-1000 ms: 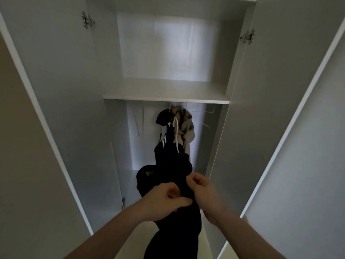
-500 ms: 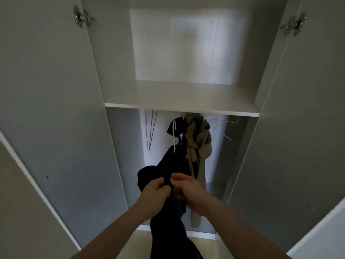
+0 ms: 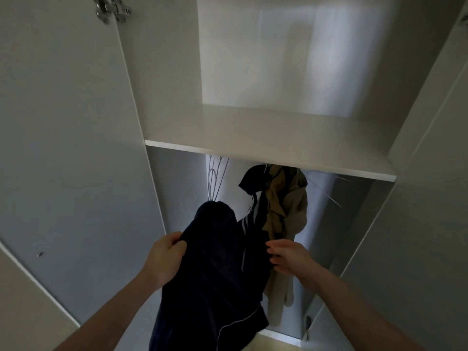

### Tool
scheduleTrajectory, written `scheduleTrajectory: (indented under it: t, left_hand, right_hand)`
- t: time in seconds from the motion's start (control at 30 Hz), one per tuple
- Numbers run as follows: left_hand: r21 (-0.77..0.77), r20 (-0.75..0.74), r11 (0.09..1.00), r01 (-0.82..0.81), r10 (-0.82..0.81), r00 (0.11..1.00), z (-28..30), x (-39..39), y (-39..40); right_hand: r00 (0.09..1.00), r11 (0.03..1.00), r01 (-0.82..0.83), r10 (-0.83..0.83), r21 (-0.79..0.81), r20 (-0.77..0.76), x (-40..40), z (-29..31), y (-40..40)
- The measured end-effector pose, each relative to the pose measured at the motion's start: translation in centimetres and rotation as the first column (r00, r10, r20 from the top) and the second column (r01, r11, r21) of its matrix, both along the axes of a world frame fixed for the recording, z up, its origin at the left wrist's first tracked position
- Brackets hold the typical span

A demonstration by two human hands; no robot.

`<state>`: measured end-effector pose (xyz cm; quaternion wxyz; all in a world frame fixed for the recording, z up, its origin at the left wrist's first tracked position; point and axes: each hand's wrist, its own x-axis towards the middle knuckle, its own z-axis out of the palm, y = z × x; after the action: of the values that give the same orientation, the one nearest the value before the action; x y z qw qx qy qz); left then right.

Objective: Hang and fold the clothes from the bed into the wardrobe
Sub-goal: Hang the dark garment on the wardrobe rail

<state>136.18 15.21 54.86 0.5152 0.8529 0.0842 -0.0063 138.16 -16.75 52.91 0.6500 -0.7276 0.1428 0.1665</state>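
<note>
The left door (image 3: 63, 148) of the wardrobe (image 3: 266, 130) stood open, flat and matt white, a metal hinge (image 3: 111, 10) at its top. Bare wire hangers (image 3: 215, 178) hung under the shelf. The left hand (image 3: 164, 259) was closed on a fold of the dark jacket (image 3: 215, 274), probably to spread it square on its hanger. The jacket, soft and limp with pale stripes, hung in the lower compartment. Just right of it drooped a crumpled tan garment (image 3: 286, 206). The right hand (image 3: 291, 259) touched the jacket's edge, fingers loosely curled and slightly apart, gripping nothing that could be seen. The right door (image 3: 430, 198) was open too.
</note>
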Motion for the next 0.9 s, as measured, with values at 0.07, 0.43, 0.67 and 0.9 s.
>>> scheduleTrajectory:
  t: [0.07,0.43,0.67,0.9]
  left_hand:
    - [0.035,0.001,0.999,-0.004,0.004,1.000,0.0,1.8,0.5]
    - [0.169,0.047,0.982,0.087,-0.096,0.994,-0.9,11.4,3.9]
    - [0.025,-0.003,0.984,0.175,-0.175,0.985,-3.2,14.8,2.5]
    - [-0.041,0.029,0.971,0.235,-0.234,0.972,-4.9,17.9,-1.5]
  right_hand:
    - [1.000,1.000,0.023,-0.023,-0.009,0.009,1.6,-0.8,-0.3]
    - [0.944,0.853,-0.193,0.297,-0.485,0.146,14.4,-3.3,4.9]
    - [0.934,0.738,-0.237,0.352,-0.632,0.060,21.1,-6.1,6.5]
    - [0.945,0.741,-0.151,0.301,-0.654,0.124,21.8,-6.7,4.5]
